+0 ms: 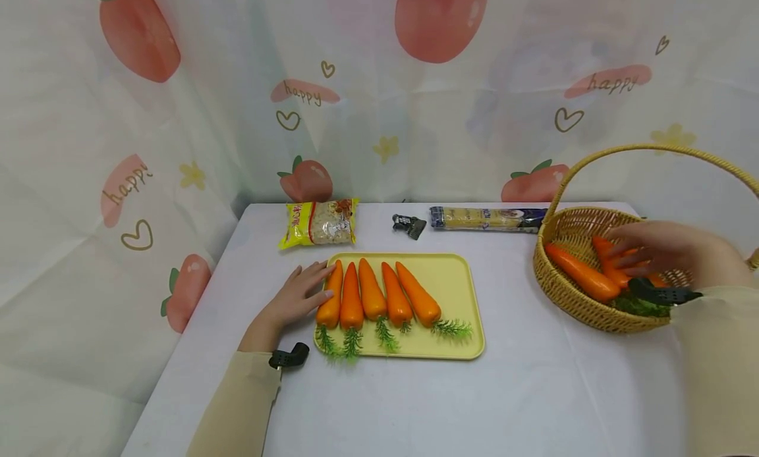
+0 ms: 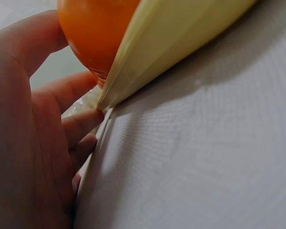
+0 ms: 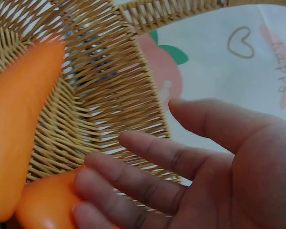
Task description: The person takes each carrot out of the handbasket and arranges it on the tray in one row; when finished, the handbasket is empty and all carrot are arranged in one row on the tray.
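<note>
Left hand [image 1: 298,294], fingers relaxed, touches the leftmost carrot [image 1: 329,311] by the tray's [image 1: 458,282] left edge, perhaps steadying it; right hand [image 1: 670,245], loose, grasping nothing, hovers over carrots [image 1: 584,274] inside the wicker basket [image 1: 563,303].

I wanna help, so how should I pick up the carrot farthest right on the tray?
Probably best round the thick end of that carrot, from above and the right: it lies flat, tapers to its tip, and bare tray beside it leaves finger room.
</note>
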A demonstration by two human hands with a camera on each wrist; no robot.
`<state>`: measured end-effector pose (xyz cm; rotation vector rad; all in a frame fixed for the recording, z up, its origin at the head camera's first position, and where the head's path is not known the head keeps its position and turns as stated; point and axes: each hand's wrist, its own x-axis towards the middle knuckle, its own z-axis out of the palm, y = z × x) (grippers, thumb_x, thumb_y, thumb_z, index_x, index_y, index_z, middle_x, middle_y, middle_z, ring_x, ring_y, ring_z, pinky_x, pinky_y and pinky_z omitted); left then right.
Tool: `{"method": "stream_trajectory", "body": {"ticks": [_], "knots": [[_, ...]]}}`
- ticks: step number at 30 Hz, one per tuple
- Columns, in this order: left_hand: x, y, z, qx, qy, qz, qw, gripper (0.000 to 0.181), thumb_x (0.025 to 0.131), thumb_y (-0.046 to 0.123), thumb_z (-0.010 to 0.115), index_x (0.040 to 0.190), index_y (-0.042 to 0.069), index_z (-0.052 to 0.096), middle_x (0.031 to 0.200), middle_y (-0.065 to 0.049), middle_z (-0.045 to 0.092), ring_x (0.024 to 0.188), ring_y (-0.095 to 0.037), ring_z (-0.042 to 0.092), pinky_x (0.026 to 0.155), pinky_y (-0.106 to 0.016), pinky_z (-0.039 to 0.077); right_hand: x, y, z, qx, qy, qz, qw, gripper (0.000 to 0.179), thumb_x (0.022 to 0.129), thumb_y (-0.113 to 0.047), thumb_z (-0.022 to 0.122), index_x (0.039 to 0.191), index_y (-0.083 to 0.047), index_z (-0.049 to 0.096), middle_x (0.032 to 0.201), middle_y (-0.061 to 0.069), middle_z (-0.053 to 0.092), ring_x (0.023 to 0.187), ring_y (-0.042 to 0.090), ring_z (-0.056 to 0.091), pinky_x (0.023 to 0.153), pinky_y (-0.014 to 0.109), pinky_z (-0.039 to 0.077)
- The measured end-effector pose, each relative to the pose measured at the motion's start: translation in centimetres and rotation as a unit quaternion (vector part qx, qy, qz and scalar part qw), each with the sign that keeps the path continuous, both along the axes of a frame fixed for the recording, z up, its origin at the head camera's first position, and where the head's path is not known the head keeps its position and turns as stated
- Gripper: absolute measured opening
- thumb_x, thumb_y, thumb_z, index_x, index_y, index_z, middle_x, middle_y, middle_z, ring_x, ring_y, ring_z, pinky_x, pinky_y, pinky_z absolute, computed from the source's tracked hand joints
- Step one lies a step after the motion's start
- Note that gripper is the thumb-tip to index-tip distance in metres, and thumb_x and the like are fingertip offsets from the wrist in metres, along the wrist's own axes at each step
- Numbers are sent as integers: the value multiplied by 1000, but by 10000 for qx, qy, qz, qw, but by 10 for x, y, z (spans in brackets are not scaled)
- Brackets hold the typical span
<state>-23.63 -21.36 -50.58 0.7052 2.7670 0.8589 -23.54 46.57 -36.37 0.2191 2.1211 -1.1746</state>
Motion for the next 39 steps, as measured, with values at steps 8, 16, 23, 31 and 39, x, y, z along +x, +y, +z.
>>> {"method": "stream_trajectory", "body": {"ticks": [8, 16, 23, 31, 39], "knots": [[0, -1, -1, 13, -95, 7, 10000, 65, 98, 55, 49, 155, 29, 32, 164, -5, 27, 154, -29, 18, 126, -53, 0, -15, 8, -19, -181, -143, 606, 9979, 50, 107, -40, 35, 145, -9, 46, 132, 15, 61, 114, 29, 65, 96, 44, 56], [-2, -1, -2, -9, -84, 48, 10000, 66, 97, 56, 48, 155, 30, 32, 164, -4, 27, 154, -29, 19, 125, -53, 0, -13, -10, -12, -129, -473, 1359, 9895, 62, 108, -37, 33, 156, 0, 17, 139, 13, 59, 121, 25, 62, 102, 45, 49], [-1, -1, -2, -10, -71, 41, 10000, 66, 97, 56, 49, 155, 30, 32, 164, -5, 27, 154, -29, 19, 125, -53, 0, -17, -14, -25, -340, -658, 1486, 9861, 57, 107, -26, 42, 155, -2, 23, 141, 14, 55, 123, 29, 60, 99, 42, 52], [-1, -2, -2, -25, 12, 4, 10000, 66, 98, 55, 49, 156, 29, 32, 163, -6, 28, 153, -30, 19, 125, -54, 1, -12, -26, -25, 112, -849, 1474, 9854, 61, 102, -33, 52, 157, -21, 28, 145, 17, 42, 127, 29, 46, 97, 47, 49], [-1, -1, -2, 27, 10, 0, 10000, 65, 98, 54, 50, 155, 28, 33, 163, -7, 28, 153, -31, 20, 125, -55, 1, -10, -22, -28, 86, -649, 1642, 9842, 60, 101, -29, 54, 156, -22, 30, 147, 14, 38, 124, 24, 50, 97, 38, 50]]}}
